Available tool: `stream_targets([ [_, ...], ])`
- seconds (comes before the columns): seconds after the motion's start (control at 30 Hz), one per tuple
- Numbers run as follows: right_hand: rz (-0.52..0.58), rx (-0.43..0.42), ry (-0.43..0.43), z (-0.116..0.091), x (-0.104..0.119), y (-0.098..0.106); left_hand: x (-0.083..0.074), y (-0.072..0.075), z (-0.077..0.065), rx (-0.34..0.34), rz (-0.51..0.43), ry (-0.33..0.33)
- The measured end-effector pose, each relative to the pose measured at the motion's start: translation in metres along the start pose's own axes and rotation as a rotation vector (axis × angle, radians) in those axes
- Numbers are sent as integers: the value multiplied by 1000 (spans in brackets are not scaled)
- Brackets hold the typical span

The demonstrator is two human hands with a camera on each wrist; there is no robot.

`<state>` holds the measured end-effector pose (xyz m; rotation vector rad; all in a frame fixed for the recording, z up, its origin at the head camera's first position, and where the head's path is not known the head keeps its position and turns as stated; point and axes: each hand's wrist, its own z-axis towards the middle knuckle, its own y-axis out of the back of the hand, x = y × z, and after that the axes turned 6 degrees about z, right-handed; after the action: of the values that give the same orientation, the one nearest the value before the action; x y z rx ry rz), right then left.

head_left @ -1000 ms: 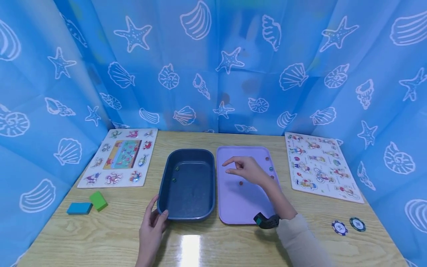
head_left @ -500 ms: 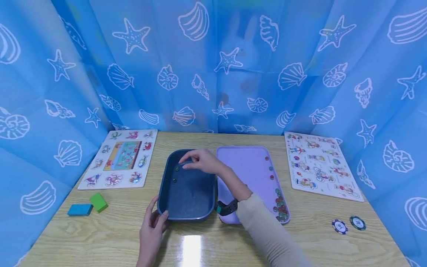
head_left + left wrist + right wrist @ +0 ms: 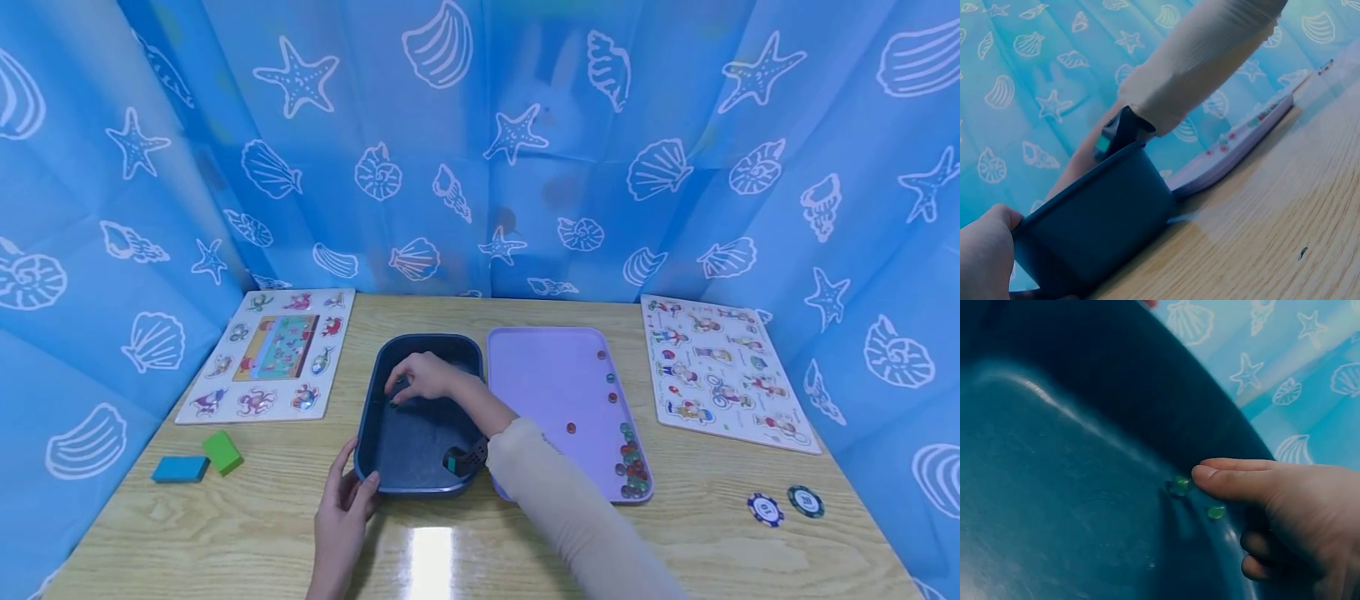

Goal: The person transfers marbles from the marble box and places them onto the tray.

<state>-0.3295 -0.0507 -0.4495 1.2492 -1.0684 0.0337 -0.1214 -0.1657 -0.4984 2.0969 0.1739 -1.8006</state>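
My left hand [image 3: 343, 504] grips the near left corner of a dark blue plastic bin [image 3: 431, 487], thumb over the rim. In the left wrist view the left thumb [image 3: 988, 250] lies against the bin's edge. My right hand [image 3: 427, 377] reaches down inside the bin with a gap between thumb and index finger. In the right wrist view its fingertips are right beside a green glass marble [image 3: 1179, 485] on the bin's floor. Another green marble [image 3: 1216, 512] lies close by, below the thumb.
Right of the bin stands a lilac tray [image 3: 540, 358] with red and green marbles [image 3: 633, 467] gathered at its near right corner. Puzzle boards [image 3: 262, 358] lie at both sides. Blue [image 3: 180, 469] and green blocks [image 3: 222, 452] sit left, poker chips [image 3: 765, 509] right.
My right hand has moved left from over the lilac tray into the dark blue bin and lowered toward the green marbles. The left hand stays on the bin's corner.
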Motion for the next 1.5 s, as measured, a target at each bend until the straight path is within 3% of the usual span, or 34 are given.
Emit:
stream_targets([
  [0.27,-64,11,-58,1,-6,-10,-1,-1,-2,1,-8,-5],
  [0.43,-69,-11,-34,-7,-6,-5,0,-2,-2,5,4,0],
  [0.63,-4,-80,48,-35,5,25,0,-2,-2,2,-2,11],
  [0.83,64,-185,87,-82,5,63,-2,0,-3,-16,-11,-22],
  [0.97,95,-279,80,-120,-10,72,-2,-1,-4,-22,20,-17],
  [1.13,132,-356,9,-157,-44,66,-1,-1,-2,-32,54,8],
  [1.3,149,-373,-84,-177,-78,52,-1,-1,-1,-25,53,23],
  [1.5,129,-374,-178,-185,-104,37,-2,-2,-2,-15,49,8],
])
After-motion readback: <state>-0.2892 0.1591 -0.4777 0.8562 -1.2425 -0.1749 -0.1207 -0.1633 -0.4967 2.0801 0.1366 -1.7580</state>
